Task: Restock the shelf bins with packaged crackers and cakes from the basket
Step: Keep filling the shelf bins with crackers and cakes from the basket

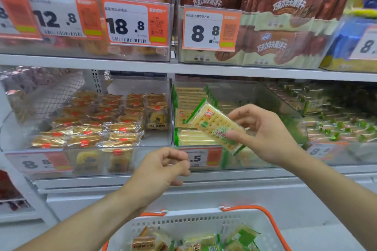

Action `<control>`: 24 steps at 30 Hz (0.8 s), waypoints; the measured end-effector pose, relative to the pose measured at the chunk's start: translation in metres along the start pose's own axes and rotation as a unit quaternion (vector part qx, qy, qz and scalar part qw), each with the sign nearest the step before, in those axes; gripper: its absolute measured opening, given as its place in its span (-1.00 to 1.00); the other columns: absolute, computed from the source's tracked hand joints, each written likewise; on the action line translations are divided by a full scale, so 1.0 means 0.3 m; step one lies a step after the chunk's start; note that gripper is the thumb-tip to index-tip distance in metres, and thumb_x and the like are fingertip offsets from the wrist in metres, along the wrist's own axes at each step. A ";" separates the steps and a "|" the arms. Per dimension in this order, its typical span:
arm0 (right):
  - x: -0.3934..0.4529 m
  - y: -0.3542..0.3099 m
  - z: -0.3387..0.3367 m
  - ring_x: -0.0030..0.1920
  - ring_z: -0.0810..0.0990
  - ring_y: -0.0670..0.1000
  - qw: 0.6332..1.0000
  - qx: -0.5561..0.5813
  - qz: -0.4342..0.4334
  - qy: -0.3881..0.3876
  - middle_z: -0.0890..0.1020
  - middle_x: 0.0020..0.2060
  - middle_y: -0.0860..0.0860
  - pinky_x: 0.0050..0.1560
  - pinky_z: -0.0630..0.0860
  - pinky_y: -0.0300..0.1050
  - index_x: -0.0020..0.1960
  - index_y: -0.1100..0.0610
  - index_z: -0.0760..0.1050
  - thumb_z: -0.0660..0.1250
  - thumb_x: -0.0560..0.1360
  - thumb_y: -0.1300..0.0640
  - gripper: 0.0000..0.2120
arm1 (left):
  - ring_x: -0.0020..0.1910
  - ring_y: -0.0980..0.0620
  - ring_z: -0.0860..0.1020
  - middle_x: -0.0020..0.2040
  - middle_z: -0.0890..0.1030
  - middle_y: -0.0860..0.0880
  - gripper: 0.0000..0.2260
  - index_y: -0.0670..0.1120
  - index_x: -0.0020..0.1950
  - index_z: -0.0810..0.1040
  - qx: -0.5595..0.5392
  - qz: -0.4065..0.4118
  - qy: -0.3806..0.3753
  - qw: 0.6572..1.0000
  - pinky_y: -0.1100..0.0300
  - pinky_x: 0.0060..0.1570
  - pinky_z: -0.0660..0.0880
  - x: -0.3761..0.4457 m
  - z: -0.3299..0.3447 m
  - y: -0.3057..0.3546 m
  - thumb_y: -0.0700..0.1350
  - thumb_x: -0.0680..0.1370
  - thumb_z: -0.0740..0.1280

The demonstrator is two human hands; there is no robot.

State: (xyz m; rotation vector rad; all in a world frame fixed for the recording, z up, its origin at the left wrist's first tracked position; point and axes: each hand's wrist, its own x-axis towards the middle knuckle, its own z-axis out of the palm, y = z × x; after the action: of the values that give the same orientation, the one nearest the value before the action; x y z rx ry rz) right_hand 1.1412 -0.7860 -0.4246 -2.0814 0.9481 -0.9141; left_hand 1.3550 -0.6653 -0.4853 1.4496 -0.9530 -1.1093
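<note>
Head cam: the right hand [263,132] pinches a green-and-white cracker pack [217,126] over the clear cracker bin [255,91]; best to stand it flat against the matching stack. The left hand [163,166] hangs loosely curled, holding nothing, above the basket [204,224]. Tags read 18.8 and 8.8; the pack's print is too blurry.

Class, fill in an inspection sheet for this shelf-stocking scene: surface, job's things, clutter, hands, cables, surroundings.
Surface: white shelf, clear bins in rows.
Job's things: cracker pack held over the cracker bin; cake bin half full; basket below holds more packs.
Clutter: nothing seen.
Hands: right hand pinches the cracker pack; left hand loosely curled, holds nothing.
Cables: nothing seen.
Surroundings: price tags; wafer packs above.
</note>
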 end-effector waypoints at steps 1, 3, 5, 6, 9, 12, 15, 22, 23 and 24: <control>0.035 0.000 -0.010 -0.05 0.69 -0.14 0.999 -0.043 -0.024 0.006 0.72 -0.12 -0.08 0.00 0.63 -0.16 0.04 0.02 0.59 0.58 0.40 0.21 -0.71 | 0.00 -0.10 0.69 0.00 0.70 -0.19 -0.89 -0.15 0.06 0.63 0.013 -0.003 0.004 1.000 -0.08 0.04 0.64 0.004 -0.004 -0.005 -0.23 0.54 0.43; 0.102 0.009 -0.007 -0.02 0.66 -0.21 0.994 -0.098 -0.050 0.009 0.70 -0.10 -0.16 0.06 0.59 -0.25 0.02 -0.03 0.60 0.58 0.41 0.18 -0.74 | 0.03 -0.10 0.68 0.00 0.71 -0.14 -0.90 -0.12 0.04 0.65 0.028 -0.011 0.010 0.999 -0.04 0.05 0.64 0.008 -0.016 -0.013 -0.24 0.54 0.42; 0.161 0.029 0.023 -0.01 0.62 -0.26 0.991 -0.124 -0.057 0.008 0.67 -0.09 -0.21 0.10 0.53 -0.30 0.01 -0.06 0.60 0.57 0.42 0.17 -0.75 | 0.06 -0.09 0.67 0.02 0.70 -0.12 -0.90 -0.09 0.02 0.66 0.036 -0.018 0.012 0.999 0.00 0.05 0.64 0.014 -0.024 -0.021 -0.24 0.55 0.42; 0.186 0.040 0.048 -0.02 0.60 -0.29 0.989 -0.138 -0.059 0.003 0.65 -0.09 -0.23 0.11 0.50 -0.31 0.01 -0.09 0.60 0.57 0.42 0.16 -0.74 | 0.06 -0.09 0.67 0.03 0.70 -0.12 -0.90 -0.09 0.03 0.66 0.038 -0.021 0.010 0.999 0.01 0.05 0.64 0.016 -0.027 -0.023 -0.24 0.55 0.41; 0.238 0.096 0.126 -0.01 0.54 -0.15 0.974 -0.216 -0.070 -0.012 0.59 -0.03 -0.13 0.22 0.47 -0.16 0.09 -0.07 0.65 0.56 0.42 0.10 -0.73 | 0.08 -0.11 0.66 0.04 0.70 -0.11 -0.91 -0.10 0.03 0.65 0.036 -0.030 0.003 0.999 0.03 0.03 0.63 0.021 -0.033 -0.029 -0.24 0.56 0.40; 0.258 0.145 0.176 0.26 0.41 0.07 0.948 -0.312 -0.066 -0.003 0.54 0.20 0.02 0.37 0.35 0.06 0.24 -0.04 0.63 0.47 0.50 0.00 -0.69 | 0.09 -0.09 0.66 0.04 0.71 -0.10 -0.92 -0.10 0.03 0.65 0.035 -0.031 -0.005 0.999 0.08 -0.01 0.63 0.025 -0.036 -0.034 -0.24 0.57 0.39; 0.275 0.149 0.189 0.33 0.35 0.12 0.931 -0.356 -0.079 -0.007 0.54 0.27 0.02 0.37 0.32 0.15 0.28 -0.05 0.60 0.41 0.53 -0.04 -0.67 | 0.07 -0.06 0.66 0.02 0.71 -0.09 -0.91 -0.10 0.01 0.66 0.041 -0.031 -0.011 0.999 0.12 -0.02 0.64 0.032 -0.041 -0.044 -0.24 0.58 0.38; 0.300 0.118 0.188 0.39 0.38 0.10 0.926 -0.369 -0.077 -0.035 0.54 0.32 -0.04 0.42 0.27 0.17 0.35 -0.06 0.52 0.42 0.53 -0.09 -0.59 | 0.01 0.00 0.69 0.00 0.72 -0.09 -0.90 -0.11 0.00 0.67 0.058 -0.029 -0.033 0.997 0.06 0.01 0.63 0.042 -0.027 -0.050 -0.23 0.60 0.35; 0.296 0.115 0.182 0.39 0.38 0.10 0.922 -0.378 -0.072 -0.030 0.54 0.32 -0.04 0.42 0.26 0.18 0.37 -0.06 0.50 0.42 0.52 -0.12 -0.56 | 0.01 0.00 0.69 0.00 0.72 -0.08 -0.90 -0.11 0.00 0.67 0.058 -0.030 -0.034 0.997 0.07 0.01 0.62 0.043 -0.026 -0.050 -0.23 0.61 0.35; 0.290 0.111 0.174 0.37 0.39 0.10 0.919 -0.386 -0.077 -0.014 0.54 0.29 -0.03 0.40 0.27 0.17 0.37 -0.05 0.49 0.42 0.51 -0.13 -0.54 | 0.01 0.00 0.69 -0.01 0.72 -0.07 -0.89 -0.11 0.00 0.67 0.060 -0.030 -0.035 0.997 0.08 0.00 0.62 0.044 -0.027 -0.050 -0.23 0.61 0.34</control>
State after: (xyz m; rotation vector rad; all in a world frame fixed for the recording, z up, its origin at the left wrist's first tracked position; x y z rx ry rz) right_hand 1.2141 -0.8595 -0.4511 -2.8497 1.2853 -0.6248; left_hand 1.3664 -0.6734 -0.5019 1.5535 -1.0451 -1.1709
